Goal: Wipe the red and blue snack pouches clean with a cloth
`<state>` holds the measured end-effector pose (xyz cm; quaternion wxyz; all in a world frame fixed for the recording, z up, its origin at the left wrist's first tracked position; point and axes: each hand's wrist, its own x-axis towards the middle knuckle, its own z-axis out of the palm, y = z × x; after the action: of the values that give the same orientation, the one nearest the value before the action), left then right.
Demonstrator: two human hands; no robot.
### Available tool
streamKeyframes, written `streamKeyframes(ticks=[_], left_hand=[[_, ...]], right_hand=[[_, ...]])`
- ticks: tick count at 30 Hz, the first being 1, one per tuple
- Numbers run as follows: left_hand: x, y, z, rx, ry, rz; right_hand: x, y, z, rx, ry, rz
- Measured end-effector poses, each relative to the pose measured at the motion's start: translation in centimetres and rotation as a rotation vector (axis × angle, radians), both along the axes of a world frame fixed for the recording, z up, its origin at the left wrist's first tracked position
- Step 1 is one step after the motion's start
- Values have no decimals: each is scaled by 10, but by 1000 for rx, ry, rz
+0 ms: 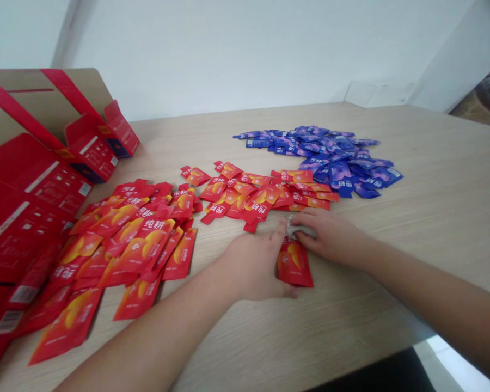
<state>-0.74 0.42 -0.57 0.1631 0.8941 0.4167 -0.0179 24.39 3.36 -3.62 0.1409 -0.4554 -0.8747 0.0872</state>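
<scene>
1. A pale wood-grain tabletop fills most of the view, its flat, matte surface marked by fine linear grain. A smooth white wall rises behind it.
2. Flat-folded cardboard gift boxes are stacked at the table's left side. Their glossy red panels, tan kraft board and red strap handles are angular and partly unfolded.
3. Glossy red foil sachets are spread in a loose, overlapping heap beside the boxes, and a second red scatter lies toward the middle. Each is printed with white characters and a rounded orange-yellow shape.
4. A dense heap of shiny blue-purple sachets is piled farther back on the right, touching the red scatter's far edge.
5. The left hand is held spread, with thumb and fingers apart, and is not closed on anything. Its fingertips lie at the left edge of a single red sachet.
6. That sachet lies flat on the bare wood, apart from the heaps and directly below the right hand.
7. The right hand's fingers are pressed together on a small crumpled, silvery-white piece, which is pinched just above the sachet's top edge. Whether the two are joined cannot be told.
</scene>
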Motion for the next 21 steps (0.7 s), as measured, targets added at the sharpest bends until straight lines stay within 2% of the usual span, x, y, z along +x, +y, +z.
streamKeyframes(ticks=[4, 8, 12, 16, 21], left_hand=[[6, -10, 1, 49, 9, 6], [29, -40, -5, 216, 46, 22], [48, -63, -12, 242, 64, -24], [45, -58, -9, 190, 165, -47], [30, -35, 1, 132, -35, -9]], right_hand=[[1, 14, -5, 44, 98, -116], [2, 20, -6, 26, 257, -213], [4, 20, -5, -7, 333, -238], [6, 20, -3, -15, 415, -281], [14, 20, 2, -1, 563, -367]])
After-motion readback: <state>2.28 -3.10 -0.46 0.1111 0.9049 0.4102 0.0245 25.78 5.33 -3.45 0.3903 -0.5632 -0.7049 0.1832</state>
